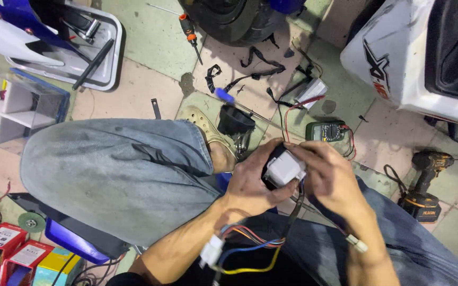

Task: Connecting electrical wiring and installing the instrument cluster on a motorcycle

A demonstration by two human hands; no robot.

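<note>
floor (149, 90): tiled; strewn with tools
drill (425, 182): at 3 o'clock of the hands
meter (325, 131): at 1 o'clock, leads out
screwdriver (190, 32): at 11 o'clock
left hand (250, 182): fingers closed around the module
right hand (332, 177): fingers gripping its other side
module (283, 167): white, between both hands; held above the lap
wires (250, 246): hanging at 6 o'clock; two plugs loose, nothing looks connected yet

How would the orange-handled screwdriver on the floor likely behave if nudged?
The orange-handled screwdriver looks stiff, with a thin straight shaft. Its rounded handle probably lets it roll on the tiled floor. It lies flat, so tipping seems unlikely.
</note>
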